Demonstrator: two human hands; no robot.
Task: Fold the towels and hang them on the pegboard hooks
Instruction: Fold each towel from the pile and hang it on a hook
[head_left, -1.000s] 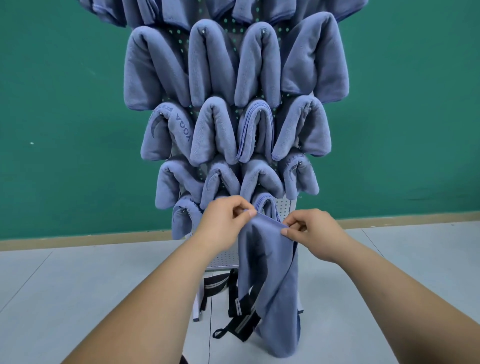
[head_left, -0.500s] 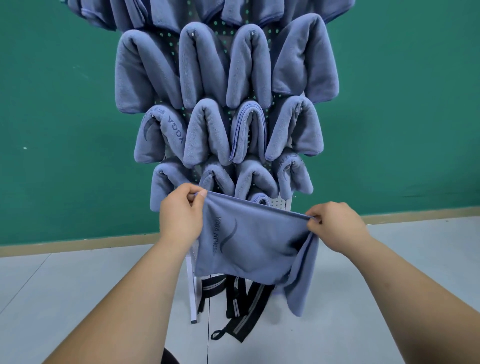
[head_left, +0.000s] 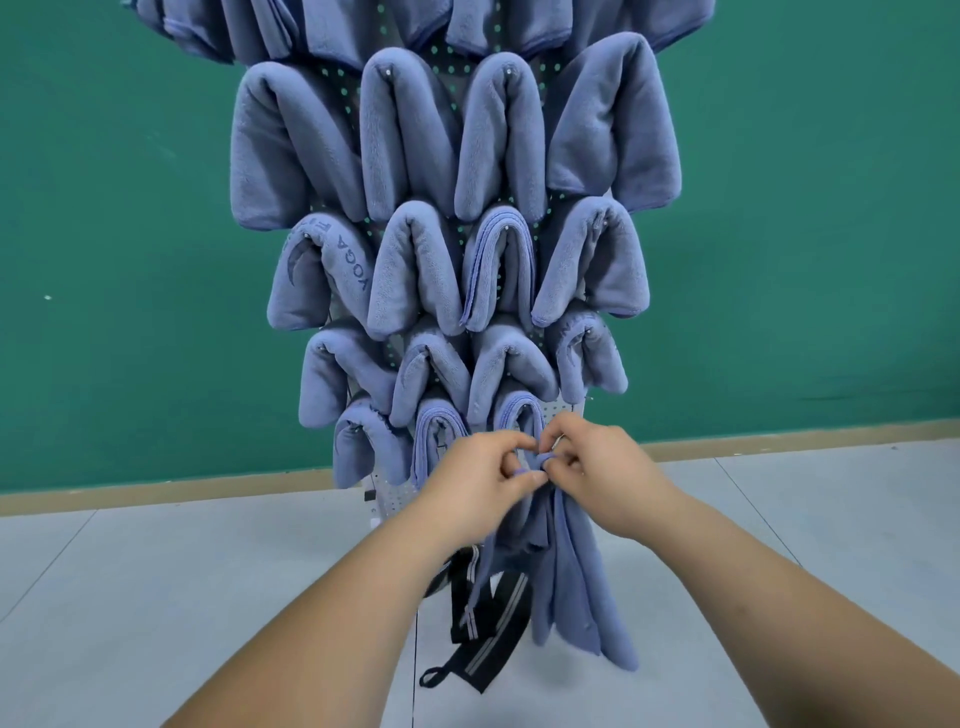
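head view, person's body only. in shot: left forearm (head_left: 332, 623) and right forearm (head_left: 779, 592), both bare from the lower frame edge up to the wrist. left hand (head_left: 480, 486) and right hand (head_left: 610, 480) also bare, uncovered to the fingertips. forearms read broad near the lens and taper toward the wrists. backs of both hands show, knuckles as low ridges. fingers (head_left: 563, 432) slightly blurred; nails too soft to make out.
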